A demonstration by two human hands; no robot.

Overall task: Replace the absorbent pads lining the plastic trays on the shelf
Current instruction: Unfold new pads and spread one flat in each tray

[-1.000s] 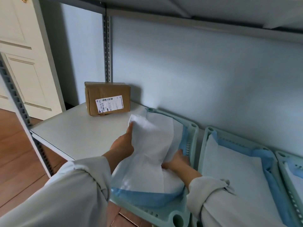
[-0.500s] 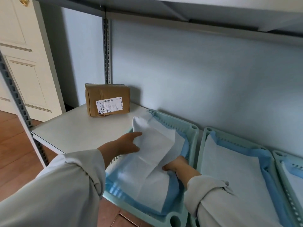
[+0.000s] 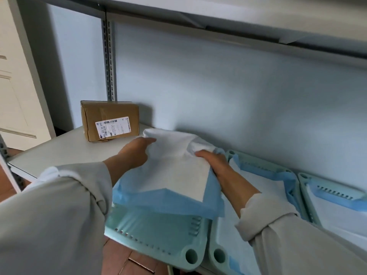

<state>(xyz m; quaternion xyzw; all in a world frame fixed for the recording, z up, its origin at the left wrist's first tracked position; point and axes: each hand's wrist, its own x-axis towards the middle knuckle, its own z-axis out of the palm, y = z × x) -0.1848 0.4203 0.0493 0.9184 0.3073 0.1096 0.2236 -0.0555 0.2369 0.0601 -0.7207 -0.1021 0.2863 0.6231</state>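
A white absorbent pad with a blue backing (image 3: pixel 174 175) is lifted clear of the leftmost pale green plastic tray (image 3: pixel 155 233), whose near floor shows bare. My left hand (image 3: pixel 137 149) grips the pad's far left edge. My right hand (image 3: pixel 212 159) bunches its right side. A second tray (image 3: pixel 218 255) to the right holds its own white and blue pad (image 3: pixel 264 179). A third tray (image 3: pixel 309 181) with a pad (image 3: pixel 337 211) sits at the far right edge.
A brown cardboard box (image 3: pixel 109 120) with a shipping label stands at the back left of the white shelf (image 3: pixel 65 151). An upper shelf (image 3: pixel 238 14) hangs overhead. A slotted metal upright (image 3: pixel 108 60) rises behind the box. Wooden floor lies below.
The pad has come up out of the left tray, its near end folded upward, exposing the tray floor. Both hands moved up and back with it. The view has moved closer.
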